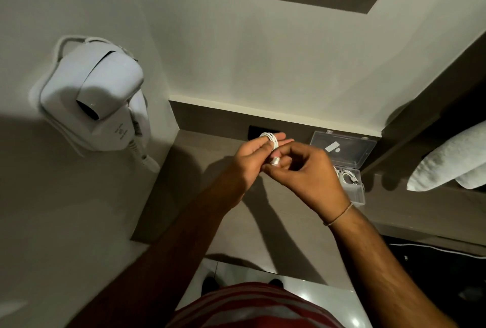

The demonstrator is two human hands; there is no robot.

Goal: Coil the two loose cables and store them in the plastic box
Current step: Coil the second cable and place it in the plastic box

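A white cable point(271, 141) is wound in a small coil around the fingers of my left hand point(249, 159), held above the grey counter. My right hand point(305, 170) pinches the cable's plug end point(275, 161) against the coil. To the right stands the clear plastic box point(356, 191), its lid point(343, 147) open and leaning back against the wall. Inside the box lies another coiled white cable point(348, 177), partly hidden behind my right hand.
A white wall-mounted hair dryer point(97, 99) hangs at the left over the grey counter point(263, 222). A rolled white towel point(452, 159) lies on a shelf at the right. A dark socket plate point(256, 132) sits on the back strip behind my hands.
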